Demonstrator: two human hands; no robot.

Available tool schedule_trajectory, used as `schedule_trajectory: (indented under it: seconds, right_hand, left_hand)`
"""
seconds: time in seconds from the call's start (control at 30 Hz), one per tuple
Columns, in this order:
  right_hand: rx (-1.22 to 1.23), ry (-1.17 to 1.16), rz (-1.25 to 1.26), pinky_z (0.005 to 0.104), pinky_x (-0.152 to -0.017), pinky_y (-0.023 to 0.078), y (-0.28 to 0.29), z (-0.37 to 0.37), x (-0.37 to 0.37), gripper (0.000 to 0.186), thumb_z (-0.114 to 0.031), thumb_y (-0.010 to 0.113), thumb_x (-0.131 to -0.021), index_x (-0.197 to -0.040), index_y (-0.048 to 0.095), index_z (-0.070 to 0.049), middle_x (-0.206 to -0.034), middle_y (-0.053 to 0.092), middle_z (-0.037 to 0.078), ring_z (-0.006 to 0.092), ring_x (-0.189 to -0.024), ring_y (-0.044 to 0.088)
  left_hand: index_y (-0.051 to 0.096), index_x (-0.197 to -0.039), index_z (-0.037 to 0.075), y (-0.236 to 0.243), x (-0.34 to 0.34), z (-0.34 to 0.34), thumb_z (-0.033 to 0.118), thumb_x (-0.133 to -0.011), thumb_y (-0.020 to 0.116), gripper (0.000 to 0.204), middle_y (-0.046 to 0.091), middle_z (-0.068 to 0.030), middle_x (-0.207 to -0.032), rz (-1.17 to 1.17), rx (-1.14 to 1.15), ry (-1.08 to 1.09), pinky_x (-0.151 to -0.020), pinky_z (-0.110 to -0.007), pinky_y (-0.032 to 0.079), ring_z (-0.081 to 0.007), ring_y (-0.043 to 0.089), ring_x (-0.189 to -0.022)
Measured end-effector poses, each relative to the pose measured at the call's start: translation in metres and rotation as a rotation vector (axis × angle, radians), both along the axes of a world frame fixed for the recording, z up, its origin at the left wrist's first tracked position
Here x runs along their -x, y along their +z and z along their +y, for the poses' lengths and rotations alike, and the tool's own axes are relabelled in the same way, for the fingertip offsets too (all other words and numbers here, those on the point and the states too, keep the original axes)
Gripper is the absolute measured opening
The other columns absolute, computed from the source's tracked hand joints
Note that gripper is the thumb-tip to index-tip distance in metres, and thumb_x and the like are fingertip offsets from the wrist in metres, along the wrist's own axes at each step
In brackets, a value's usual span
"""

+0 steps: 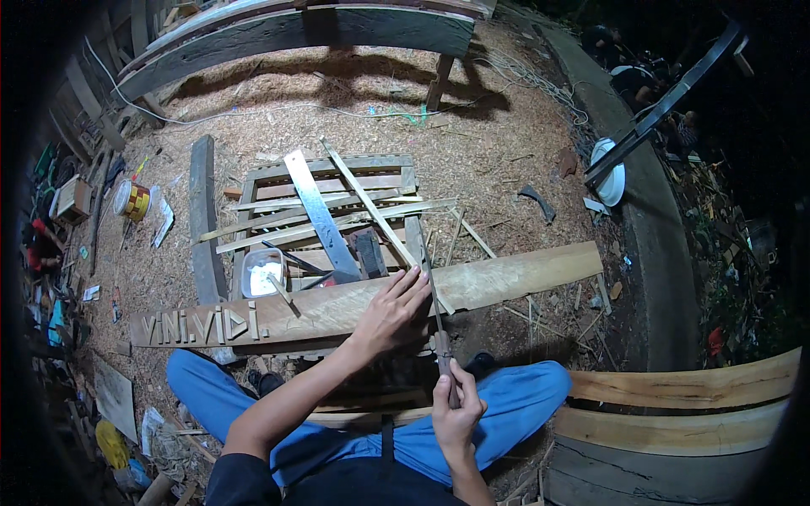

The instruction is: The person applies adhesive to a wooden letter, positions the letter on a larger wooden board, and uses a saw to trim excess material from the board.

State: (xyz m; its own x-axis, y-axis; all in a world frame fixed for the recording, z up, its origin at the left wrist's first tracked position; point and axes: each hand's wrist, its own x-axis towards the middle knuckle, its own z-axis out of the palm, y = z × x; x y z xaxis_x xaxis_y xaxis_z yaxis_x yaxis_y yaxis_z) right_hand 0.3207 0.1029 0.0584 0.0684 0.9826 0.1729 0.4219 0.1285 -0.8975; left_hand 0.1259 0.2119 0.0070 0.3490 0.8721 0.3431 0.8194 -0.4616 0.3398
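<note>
A long, pale wooden plank (519, 274) lies crosswise before my knees, with raised wooden letters (207, 325) on its left part. My left hand (391, 312) is on the plank, fingers extended and pressing down the near part of a thin wooden strip (369, 202). My right hand (458, 411) is closed around the brown handle of a long-bladed tool (433, 291). Its narrow blade points away from me, crossing the strip beside my left fingertips. Seen nearly edge-on, the blade could be a saw or a knife; I cannot tell which.
Beyond the plank, a slatted pallet (283, 171) carries a metal ruler (316, 207), loose strips and a clear tub (263, 271) of white stuff with a stick across it. A dark beam (202, 219) lies left. Boards (683, 388) are at right; a bench (295, 42) stands behind.
</note>
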Motion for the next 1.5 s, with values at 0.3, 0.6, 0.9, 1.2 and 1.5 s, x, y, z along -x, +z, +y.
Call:
schedule_trajectory:
  seconds: [0.3,0.6,0.9,1.2,1.5]
  right_hand:
    - [0.048,0.005,-0.004,0.0360,-0.073,0.061,0.009,0.005,-0.001,0.029,-0.007,0.069,-0.097,-0.123,0.068,0.005,-0.097,0.077,0.024,0.0276,-0.090,0.079]
    - [0.055,0.013,-0.015,0.0372,-0.075,0.061,0.010,0.012,0.003,0.029,-0.007,0.069,-0.097,-0.124,0.068,0.003,-0.101,0.077,0.025,0.0310,-0.092,0.079]
    - [0.006,0.029,0.007,0.0364,-0.072,0.061,0.009,0.017,0.006,0.028,-0.006,0.068,-0.097,-0.123,0.069,0.004,-0.100,0.077,0.025,0.0266,-0.094,0.079]
    - [-0.019,0.038,-0.060,0.0365,-0.073,0.061,0.007,0.020,0.009,0.029,-0.006,0.069,-0.096,-0.123,0.069,0.003,-0.101,0.076,0.026,0.0306,-0.093,0.079]
    - [0.026,0.046,-0.055,0.0371,-0.073,0.061,0.014,0.020,0.002,0.028,-0.008,0.069,-0.096,-0.122,0.070,0.003,-0.100,0.077,0.024,0.0317,-0.091,0.079]
  left_hand:
    - [0.049,-0.147,-0.003,0.004,0.002,0.000,0.033,-0.077,0.083,0.087,0.049,-0.0199,-0.156,-0.023,0.038,-0.024,-0.128,-0.049,0.027,-0.0355,0.038,-0.152]
    - [0.050,-0.147,-0.003,0.001,0.003,0.000,0.035,-0.080,0.081,0.083,0.050,-0.0202,-0.156,-0.027,0.002,-0.015,-0.127,-0.048,0.029,-0.0356,0.040,-0.151]
    - [0.054,-0.143,-0.002,0.002,0.001,0.001,0.030,-0.076,0.084,0.080,0.051,-0.0201,-0.155,-0.127,0.015,-0.011,-0.127,-0.051,0.031,-0.0368,0.041,-0.150]
    - [0.052,-0.144,-0.001,-0.001,0.000,0.001,0.032,-0.075,0.085,0.083,0.053,-0.0189,-0.153,-0.064,-0.017,0.004,-0.126,-0.050,0.030,-0.0355,0.042,-0.149]
    - [0.053,-0.143,-0.001,0.007,0.004,0.002,0.030,-0.074,0.084,0.082,0.053,-0.0193,-0.152,-0.113,-0.007,-0.010,-0.126,-0.049,0.032,-0.0351,0.043,-0.149]
